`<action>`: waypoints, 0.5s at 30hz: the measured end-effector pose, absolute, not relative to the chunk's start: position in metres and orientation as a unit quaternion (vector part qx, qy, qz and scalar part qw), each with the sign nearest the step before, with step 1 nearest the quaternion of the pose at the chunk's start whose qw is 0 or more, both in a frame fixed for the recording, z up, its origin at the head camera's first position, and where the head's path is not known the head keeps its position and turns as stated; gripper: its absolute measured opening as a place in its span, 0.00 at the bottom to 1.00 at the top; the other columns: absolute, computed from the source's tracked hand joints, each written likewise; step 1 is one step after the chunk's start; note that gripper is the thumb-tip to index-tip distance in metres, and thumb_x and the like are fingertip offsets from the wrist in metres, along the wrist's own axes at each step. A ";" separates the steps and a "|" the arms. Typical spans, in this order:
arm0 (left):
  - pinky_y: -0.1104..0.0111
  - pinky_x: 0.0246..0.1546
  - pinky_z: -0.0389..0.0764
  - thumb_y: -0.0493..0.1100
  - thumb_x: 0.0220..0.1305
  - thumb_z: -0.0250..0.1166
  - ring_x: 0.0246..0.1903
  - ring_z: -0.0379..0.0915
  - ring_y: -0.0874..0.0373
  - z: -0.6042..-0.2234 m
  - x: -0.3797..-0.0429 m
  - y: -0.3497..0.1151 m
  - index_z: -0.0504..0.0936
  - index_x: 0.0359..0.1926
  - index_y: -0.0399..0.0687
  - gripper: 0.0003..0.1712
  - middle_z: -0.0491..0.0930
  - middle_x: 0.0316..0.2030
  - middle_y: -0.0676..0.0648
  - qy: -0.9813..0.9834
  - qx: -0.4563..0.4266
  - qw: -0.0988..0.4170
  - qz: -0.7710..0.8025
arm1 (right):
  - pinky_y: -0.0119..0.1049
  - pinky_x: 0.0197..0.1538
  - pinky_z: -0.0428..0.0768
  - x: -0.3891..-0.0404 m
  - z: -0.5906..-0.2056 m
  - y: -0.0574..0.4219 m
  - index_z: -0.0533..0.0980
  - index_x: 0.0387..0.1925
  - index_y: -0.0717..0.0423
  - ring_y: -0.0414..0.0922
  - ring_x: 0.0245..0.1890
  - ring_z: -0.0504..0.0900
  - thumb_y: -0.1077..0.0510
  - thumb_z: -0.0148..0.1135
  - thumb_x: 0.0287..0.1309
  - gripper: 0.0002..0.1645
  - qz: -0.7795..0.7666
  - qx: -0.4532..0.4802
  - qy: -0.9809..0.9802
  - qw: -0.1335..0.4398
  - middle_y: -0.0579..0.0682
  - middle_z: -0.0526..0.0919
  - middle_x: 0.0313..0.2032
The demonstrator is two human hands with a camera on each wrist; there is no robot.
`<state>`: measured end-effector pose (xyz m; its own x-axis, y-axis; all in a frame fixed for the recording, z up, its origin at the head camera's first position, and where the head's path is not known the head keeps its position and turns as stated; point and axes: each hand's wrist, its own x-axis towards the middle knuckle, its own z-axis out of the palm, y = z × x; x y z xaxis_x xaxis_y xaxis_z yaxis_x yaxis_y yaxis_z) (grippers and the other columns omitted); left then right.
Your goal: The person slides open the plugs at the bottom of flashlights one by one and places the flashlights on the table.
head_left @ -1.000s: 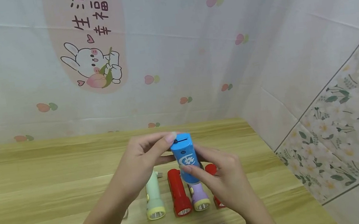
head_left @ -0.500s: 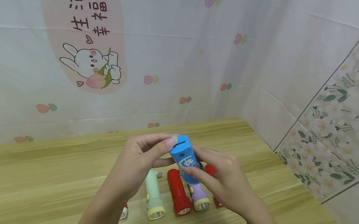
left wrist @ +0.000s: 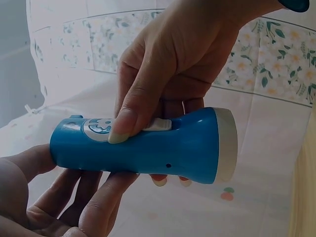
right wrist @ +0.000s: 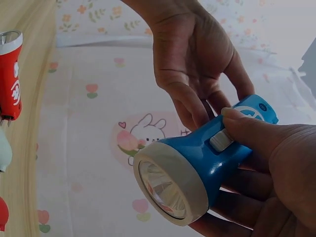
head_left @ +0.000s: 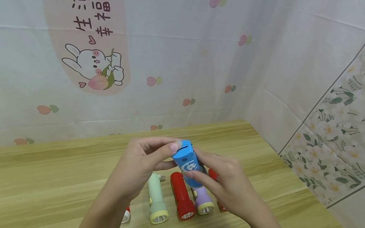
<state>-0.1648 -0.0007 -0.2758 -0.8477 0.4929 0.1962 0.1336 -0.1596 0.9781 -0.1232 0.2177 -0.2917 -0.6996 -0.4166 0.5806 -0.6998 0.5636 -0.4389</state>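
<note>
Both hands hold a blue flashlight (head_left: 189,166) above the table, its tail end with a dark slot facing up in the head view. My right hand (head_left: 232,176) grips the barrel, thumb beside the white print near the pale switch (right wrist: 222,140). My left hand (head_left: 144,162) pinches the tail end, its thumb lying by the slot. In the left wrist view, the left fingers (left wrist: 106,202) touch the barrel's side and the thumb presses the tail. The right wrist view shows the cream-rimmed lens (right wrist: 163,190).
Beneath the hands lie a mint green flashlight (head_left: 156,201), a red flashlight (head_left: 181,196) and a purple one (head_left: 201,201). Another red one (head_left: 221,205) is partly behind the right hand. A red and white object (head_left: 126,216) shows beside the left forearm. A patterned cloth (head_left: 175,54) hangs behind.
The flashlight's tail end has dipped slightly down and left, and the left thumb now covers the dark spot by the slot. The red and white object has come into view beside the left forearm.
</note>
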 end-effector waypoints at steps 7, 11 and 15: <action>0.57 0.53 0.85 0.44 0.71 0.64 0.48 0.87 0.51 -0.276 -0.166 0.000 0.84 0.53 0.32 0.20 0.87 0.51 0.40 0.634 0.235 0.127 0.726 | 0.41 0.50 0.87 -0.123 -0.293 0.217 0.77 0.62 0.60 0.48 0.50 0.89 0.62 0.69 0.60 0.28 0.320 0.335 -0.859 0.219 0.53 0.89 0.51; 0.57 0.53 0.85 0.44 0.71 0.64 0.48 0.87 0.51 -0.277 -0.166 0.001 0.84 0.52 0.31 0.19 0.87 0.50 0.40 0.632 0.235 0.125 0.728 | 0.40 0.49 0.87 -0.123 -0.293 0.216 0.79 0.60 0.59 0.47 0.49 0.90 0.61 0.69 0.61 0.25 0.308 0.330 -0.864 0.222 0.52 0.89 0.50; 0.57 0.53 0.86 0.44 0.70 0.64 0.47 0.86 0.52 -0.277 -0.166 0.001 0.84 0.51 0.31 0.19 0.87 0.48 0.40 0.637 0.230 0.122 0.725 | 0.39 0.47 0.88 -0.123 -0.293 0.214 0.80 0.57 0.59 0.45 0.46 0.91 0.59 0.70 0.60 0.23 0.294 0.319 -0.873 0.221 0.52 0.90 0.47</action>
